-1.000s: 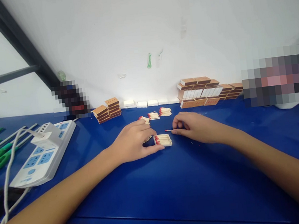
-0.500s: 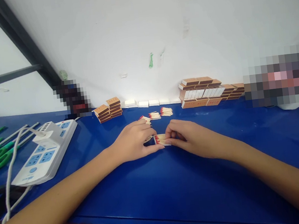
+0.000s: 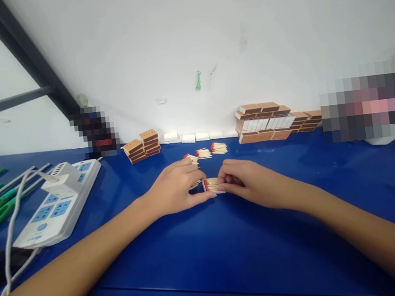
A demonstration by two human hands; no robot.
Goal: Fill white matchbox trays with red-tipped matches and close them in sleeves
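Left hand (image 3: 173, 188): thumb and fingers half-open round the left end of the matchbox tray (image 3: 221, 192), probably so it doesn't skid
Right hand (image 3: 247, 178): fingertips bunched low over the tray's other end; honestly can't tell if they're closed on a match
Matchbox tray: flat on the blue table (image 3: 209, 251) between both hands, matches (image 3: 210, 184) inside, red heads left
Loose matches (image 3: 203, 153): little piles behind, I'd guess for easy reach
Matchboxes (image 3: 134, 150): stacked farther back, likely out of the way; contents hidden
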